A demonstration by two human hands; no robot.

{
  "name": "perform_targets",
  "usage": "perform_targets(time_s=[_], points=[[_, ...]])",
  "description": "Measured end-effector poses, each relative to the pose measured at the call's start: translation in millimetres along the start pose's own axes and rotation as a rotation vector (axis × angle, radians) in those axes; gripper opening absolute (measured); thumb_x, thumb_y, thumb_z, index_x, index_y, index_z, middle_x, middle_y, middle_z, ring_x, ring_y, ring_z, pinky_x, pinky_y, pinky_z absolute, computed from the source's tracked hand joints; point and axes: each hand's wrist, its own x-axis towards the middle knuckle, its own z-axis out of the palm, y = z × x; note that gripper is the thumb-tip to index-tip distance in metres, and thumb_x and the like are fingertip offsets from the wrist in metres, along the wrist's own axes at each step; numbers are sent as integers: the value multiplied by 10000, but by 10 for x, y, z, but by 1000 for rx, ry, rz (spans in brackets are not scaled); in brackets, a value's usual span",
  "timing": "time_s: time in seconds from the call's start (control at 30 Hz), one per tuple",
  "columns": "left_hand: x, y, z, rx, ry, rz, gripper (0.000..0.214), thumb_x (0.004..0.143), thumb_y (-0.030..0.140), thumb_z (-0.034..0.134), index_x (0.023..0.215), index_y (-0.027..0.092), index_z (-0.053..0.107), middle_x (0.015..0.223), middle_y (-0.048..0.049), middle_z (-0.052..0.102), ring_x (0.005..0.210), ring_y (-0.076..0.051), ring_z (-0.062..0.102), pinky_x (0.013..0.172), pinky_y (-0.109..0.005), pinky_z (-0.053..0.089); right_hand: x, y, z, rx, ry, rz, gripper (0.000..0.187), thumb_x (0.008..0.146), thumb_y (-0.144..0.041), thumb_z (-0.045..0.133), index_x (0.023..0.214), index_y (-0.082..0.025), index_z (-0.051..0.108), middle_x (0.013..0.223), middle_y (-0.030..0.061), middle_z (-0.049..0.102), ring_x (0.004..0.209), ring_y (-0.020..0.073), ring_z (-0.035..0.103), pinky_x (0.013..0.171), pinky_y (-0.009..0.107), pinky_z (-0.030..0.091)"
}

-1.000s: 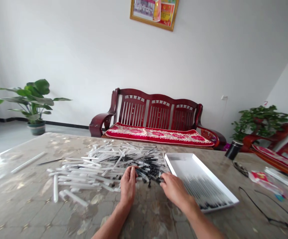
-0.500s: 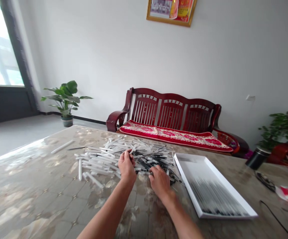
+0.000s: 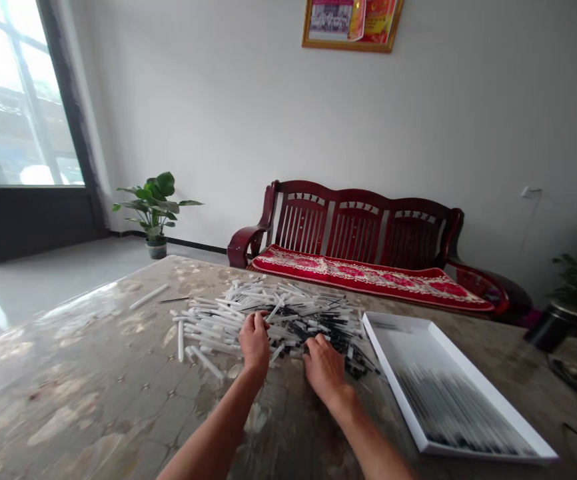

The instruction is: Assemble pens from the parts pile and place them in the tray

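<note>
A heap of white pen barrels and black pen parts [image 3: 288, 317] lies on the marbled table [image 3: 93, 393]. My left hand [image 3: 254, 340] is at the heap's near edge, fingers curled round a white barrel that sticks up from it. My right hand [image 3: 324, 365] rests palm down on the black parts at the heap's near right, fingers bent into the pile; what it holds, if anything, is hidden. A white tray [image 3: 498, 421] with a row of dark pens lies to the right of my right hand.
A loose white barrel [image 3: 148, 297] and a thin dark refill [image 3: 173, 301] lie apart at the far left of the table. A black cup [image 3: 552, 327] and a black cord [image 3: 576, 381] sit at the right. Behind the table stand a red wooden bench [image 3: 368, 247] and a potted plant [image 3: 154, 210].
My view has swung left and a window has come into sight. My left hand went from flat on the pile to gripping a white barrel. My right hand shifted left from the tray's edge onto the black parts.
</note>
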Motion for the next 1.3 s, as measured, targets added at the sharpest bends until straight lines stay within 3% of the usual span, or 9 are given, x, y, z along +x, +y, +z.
perform_targets(time_s=[0.13, 0.3, 0.6, 0.77, 0.97, 1.17, 1.3], points=[[-137, -20, -32, -22, -49, 3, 384, 877, 499, 435, 852, 190, 661, 568, 40, 504, 496, -128, 457, 490, -237, 372, 34, -33, 2, 37, 27, 27, 141, 901, -188, 559, 1005, -231, 646, 1070, 41, 645, 1022, 180, 633, 787, 253, 458], [-302, -21, -31, -167, -246, -4, 372, 887, 513, 454, 892, 192, 641, 564, 49, 476, 490, -119, 425, 491, -229, 361, 187, -69, 6, 54, 36, -8, 160, 917, -214, 546, 1030, -259, 649, 1098, 29, 632, 1022, 171, 626, 799, 251, 457], [-391, -21, 64, 35, -386, 61, 282, 849, 377, 444, 660, 223, 586, 541, 10, 566, 549, -170, 534, 582, -275, 415, 434, -285, -113, -83, -92, -58, 120, 881, -251, 568, 959, -210, 649, 1105, 81, 633, 992, 215, 629, 747, 285, 454], [-426, -26, 81, 59, -427, 3, 271, 855, 355, 406, 674, 231, 564, 544, 11, 565, 545, -177, 549, 599, -284, 415, 474, -263, -70, -61, -58, 2, 161, 913, -303, 519, 930, -206, 647, 1066, 75, 654, 932, 194, 652, 699, 267, 437], [-450, -72, 122, -40, -433, -38, 303, 872, 438, 423, 703, 226, 556, 592, 7, 588, 513, -155, 535, 549, -270, 424, 435, -94, -3, 92, 61, 50, 160, 920, -255, 522, 1011, -260, 654, 1065, 17, 687, 1004, 170, 628, 780, 236, 439], [-449, -108, 171, -172, -450, -74, 377, 819, 460, 532, 1061, 181, 610, 825, -41, 674, 548, -145, 563, 482, -257, 441, 215, 75, -29, 203, 190, -65, 249, 965, -219, 452, 1109, -258, 651, 1087, 40, 680, 1022, 180, 626, 854, 245, 457], [-466, -78, 183, -182, -543, -93, 321, 785, 476, 585, 868, 172, 645, 696, -17, 640, 562, -153, 573, 480, -251, 444, 38, 140, 75, 363, 204, -125, 286, 966, -213, 428, 1084, -256, 685, 1022, 57, 674, 950, 180, 647, 839, 257, 489]])
